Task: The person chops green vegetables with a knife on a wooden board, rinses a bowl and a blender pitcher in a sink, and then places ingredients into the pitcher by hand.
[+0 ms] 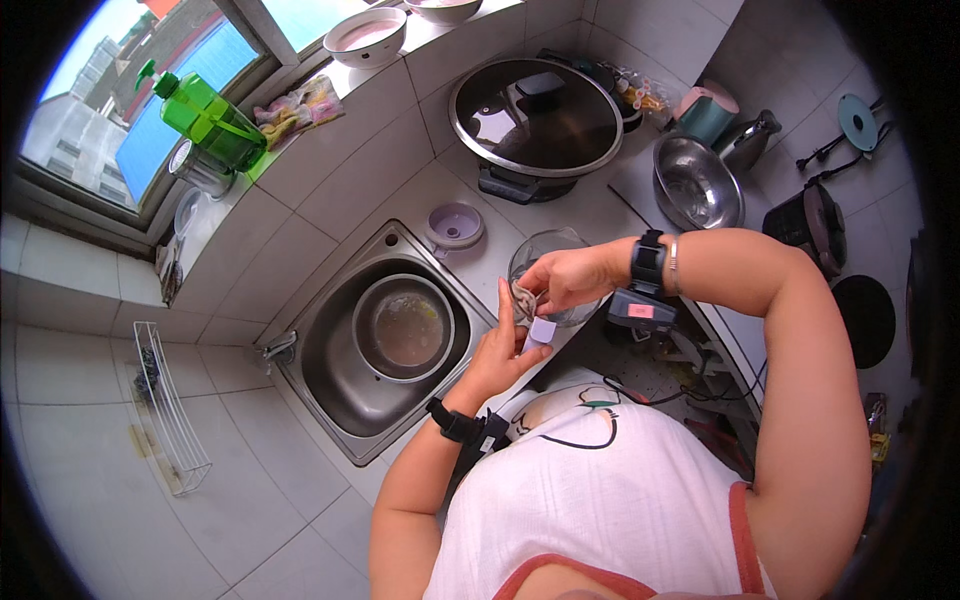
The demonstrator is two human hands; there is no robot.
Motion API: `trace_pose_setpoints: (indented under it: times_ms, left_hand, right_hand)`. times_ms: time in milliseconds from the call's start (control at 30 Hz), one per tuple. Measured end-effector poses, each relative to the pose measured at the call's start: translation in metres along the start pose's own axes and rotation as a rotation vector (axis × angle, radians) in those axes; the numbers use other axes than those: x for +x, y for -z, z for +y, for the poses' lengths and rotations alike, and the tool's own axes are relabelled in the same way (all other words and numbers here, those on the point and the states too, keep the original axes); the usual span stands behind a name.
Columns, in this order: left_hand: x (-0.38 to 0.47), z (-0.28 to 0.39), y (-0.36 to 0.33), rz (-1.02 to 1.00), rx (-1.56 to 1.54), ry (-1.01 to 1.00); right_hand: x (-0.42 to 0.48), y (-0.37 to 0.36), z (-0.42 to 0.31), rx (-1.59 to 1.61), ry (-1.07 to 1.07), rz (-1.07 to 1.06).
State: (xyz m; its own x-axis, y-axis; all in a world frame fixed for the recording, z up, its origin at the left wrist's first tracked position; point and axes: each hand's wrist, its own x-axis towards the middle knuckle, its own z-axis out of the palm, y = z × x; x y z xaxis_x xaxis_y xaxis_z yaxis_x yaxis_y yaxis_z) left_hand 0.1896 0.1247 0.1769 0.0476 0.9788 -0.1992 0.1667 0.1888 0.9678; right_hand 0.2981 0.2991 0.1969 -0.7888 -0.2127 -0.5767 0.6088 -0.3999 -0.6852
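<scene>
Over the near rim of a clear glass bowl, my right hand pinches a crumpled greyish cloth. My left hand holds a small lilac plastic piece between thumb and fingers, with its fingertips beside the cloth. What the lilac piece is I cannot tell. A round lilac plastic lid or funnel-like part lies on the counter behind the hands. In the steel sink to the left sits a round metal basin of cloudy water.
A lidded electric pan stands at the back, with a steel bowl to its right. The tap is at the sink's left corner. On the windowsill are a green pump bottle, a metal cup and a patterned bowl.
</scene>
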Motion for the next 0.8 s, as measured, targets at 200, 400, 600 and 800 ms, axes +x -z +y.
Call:
trace_pose_setpoints:
  times_ms: [200,400,600,800]
  left_hand:
    - [0.000,0.001,0.000,0.015,-0.025,-0.028]
    - [0.001,-0.004,-0.001,0.026,0.047,-0.058]
    - [-0.001,-0.003,0.000,0.015,0.024,-0.024]
    - [0.001,-0.005,-0.002,0.019,0.036,-0.019]
  right_hand:
    - [-0.027,-0.030,-0.004,0.084,0.197,0.014]
    - [-0.006,-0.032,-0.001,0.314,0.435,0.299]
    - [-0.011,-0.034,0.003,0.124,0.299,0.112]
    - [-0.011,-0.014,0.001,0.426,0.421,0.247]
